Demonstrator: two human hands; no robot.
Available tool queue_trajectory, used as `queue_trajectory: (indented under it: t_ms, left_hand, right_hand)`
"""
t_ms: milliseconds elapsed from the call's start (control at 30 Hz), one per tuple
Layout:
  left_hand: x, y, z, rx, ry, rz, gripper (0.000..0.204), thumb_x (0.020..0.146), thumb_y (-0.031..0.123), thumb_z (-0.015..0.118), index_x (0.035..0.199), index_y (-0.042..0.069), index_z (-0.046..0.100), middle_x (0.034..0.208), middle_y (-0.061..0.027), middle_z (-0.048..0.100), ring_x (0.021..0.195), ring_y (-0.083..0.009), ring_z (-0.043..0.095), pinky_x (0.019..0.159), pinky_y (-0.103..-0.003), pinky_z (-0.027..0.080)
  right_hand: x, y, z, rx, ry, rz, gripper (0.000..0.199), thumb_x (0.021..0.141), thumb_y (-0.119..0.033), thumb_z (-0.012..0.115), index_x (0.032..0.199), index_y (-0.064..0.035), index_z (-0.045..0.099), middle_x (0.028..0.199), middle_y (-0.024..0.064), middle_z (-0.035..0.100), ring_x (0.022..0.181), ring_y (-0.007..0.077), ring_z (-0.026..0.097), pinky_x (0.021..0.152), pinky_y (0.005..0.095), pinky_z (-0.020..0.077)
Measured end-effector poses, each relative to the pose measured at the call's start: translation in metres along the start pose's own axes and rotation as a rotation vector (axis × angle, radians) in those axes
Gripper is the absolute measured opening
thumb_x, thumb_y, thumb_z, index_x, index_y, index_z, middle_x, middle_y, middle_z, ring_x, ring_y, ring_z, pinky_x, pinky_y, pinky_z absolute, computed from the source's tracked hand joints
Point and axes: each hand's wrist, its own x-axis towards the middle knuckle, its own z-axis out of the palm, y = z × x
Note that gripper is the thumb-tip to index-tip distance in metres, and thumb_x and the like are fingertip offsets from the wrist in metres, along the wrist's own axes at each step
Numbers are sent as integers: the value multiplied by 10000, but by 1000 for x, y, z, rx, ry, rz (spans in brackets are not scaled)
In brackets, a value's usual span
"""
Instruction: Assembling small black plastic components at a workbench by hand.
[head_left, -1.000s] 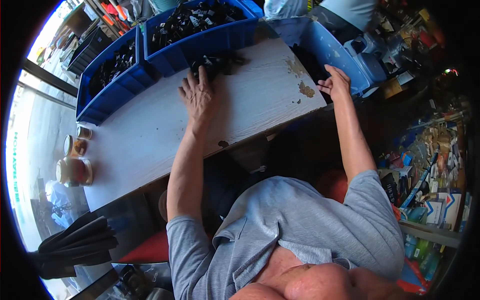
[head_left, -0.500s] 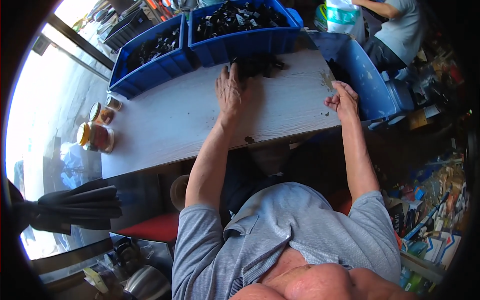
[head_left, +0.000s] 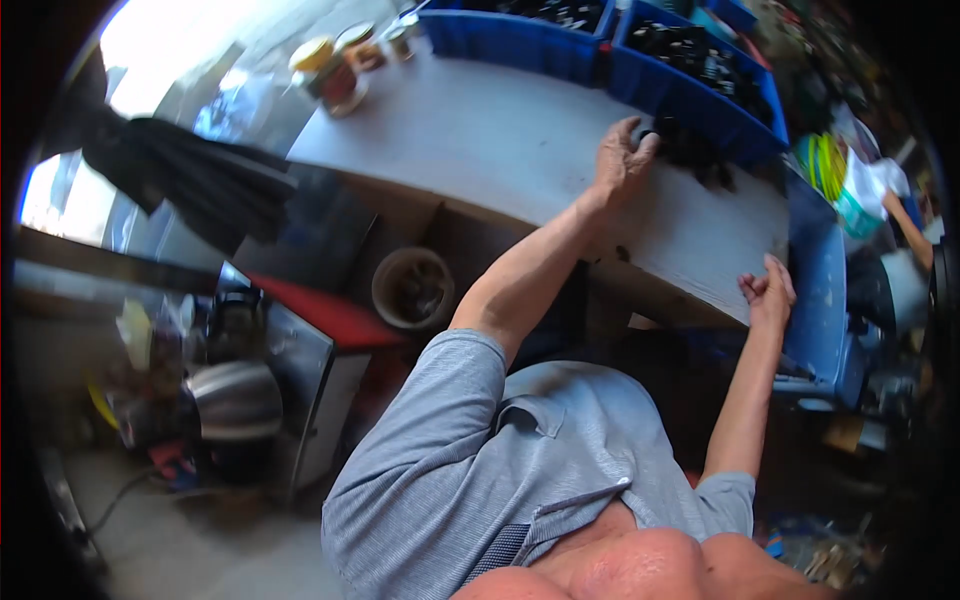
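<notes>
My left hand [head_left: 624, 160] is over the white tabletop [head_left: 480, 130], at the edge of a loose pile of small black parts [head_left: 692, 150]. Its thumb and forefinger close around a small black part [head_left: 646, 134], blurred and partly hidden. At the table's right edge, beside a large light-blue bin [head_left: 818, 300], is my right hand [head_left: 770, 294]. Its fingers curl in toward the thumb, and whatever they may hold is hidden. Behind the pile stands a blue crate [head_left: 690, 100] filled with similar black parts.
Another blue crate [head_left: 510, 38] stands at the table's back edge. Jars [head_left: 330, 78] sit at the far left corner. Below are a round bucket [head_left: 412, 288] and a folded dark umbrella [head_left: 190, 165]. Another person's arm [head_left: 908, 228] is at far right beside a white bag [head_left: 872, 190].
The view has swung left, so the table and crates now appear farther right. My left hand has closed its thumb and forefinger around a small black part. My right hand stays curled by the table's right edge.
</notes>
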Motion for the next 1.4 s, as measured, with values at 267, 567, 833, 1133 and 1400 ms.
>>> queue_trajectory:
  t_ms: [267,567,833,1133,1400]
  left_hand:
    - [-141,68,-154,-177,-109,-111,203,952,74,679,1134,-7,719,998,-110,746,925,-138,688,815,-269,543]
    - [-187,52,-374,637,367,-5,202,874,17,726,1076,24,715,990,-149,736,867,-274,726,734,-348,575]
    - [-220,41,-445,831,409,-265,227,926,122,720,1132,29,729,986,-100,749,850,-171,711,717,-282,548]
    - [-224,46,-447,672,555,-315,207,911,70,717,1108,7,722,989,-107,747,852,-185,702,751,-291,547]
    - [-223,42,-447,637,547,-263,226,885,45,739,1105,4,712,965,-126,733,803,-204,702,731,-313,559]
  right_hand:
    - [17,-9,-7,-93,55,26,227,861,-224,790,992,-65,695,568,29,497,583,211,622,630,388,612]
    - [36,-10,4,-190,133,24,256,859,-209,802,1031,-75,668,581,31,470,593,210,581,633,354,576]
    - [61,-7,-2,-319,106,27,244,849,-281,808,909,-93,665,589,19,476,632,200,589,644,336,555]
    - [59,-7,6,-430,298,3,229,884,-263,780,831,-93,636,568,-9,427,596,148,545,558,267,515]
    - [70,-9,-8,-452,360,-41,263,873,-269,792,818,-77,621,590,13,423,605,168,538,550,277,514]
